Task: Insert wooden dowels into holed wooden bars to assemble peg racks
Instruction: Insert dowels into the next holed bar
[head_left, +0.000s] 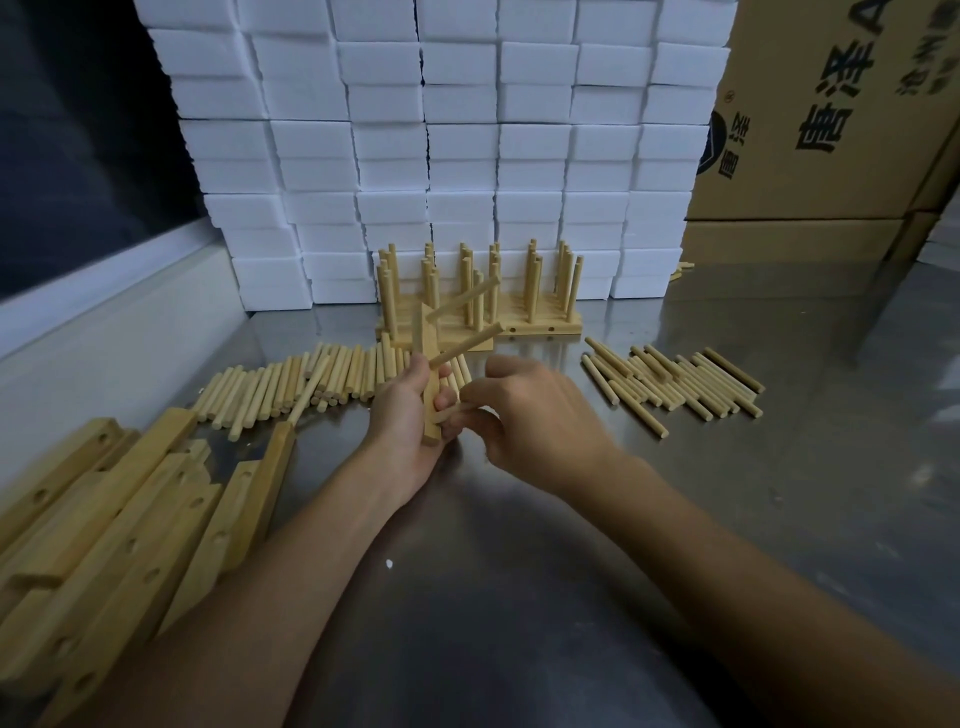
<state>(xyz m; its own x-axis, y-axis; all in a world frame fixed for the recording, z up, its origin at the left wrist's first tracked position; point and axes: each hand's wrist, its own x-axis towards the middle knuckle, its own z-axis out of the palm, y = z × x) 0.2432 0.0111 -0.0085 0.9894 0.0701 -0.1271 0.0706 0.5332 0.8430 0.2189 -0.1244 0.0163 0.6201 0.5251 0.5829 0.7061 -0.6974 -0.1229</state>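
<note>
Both hands (467, 410) around upright bar (430, 410).

Your single head camera looks forward and down, close over the steel table (675, 519); edges probably bent by wide-angle lens.

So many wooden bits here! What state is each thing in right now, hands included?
Left hand: grips the bar.
Right hand: pinches a dowel at the bar.
Bar: held upright, two dowels already in.
Finished racks: standing, pegs up.
Loose dowels: lying in piles.
Spare bars: stacked flat, holes unfilled.
</note>
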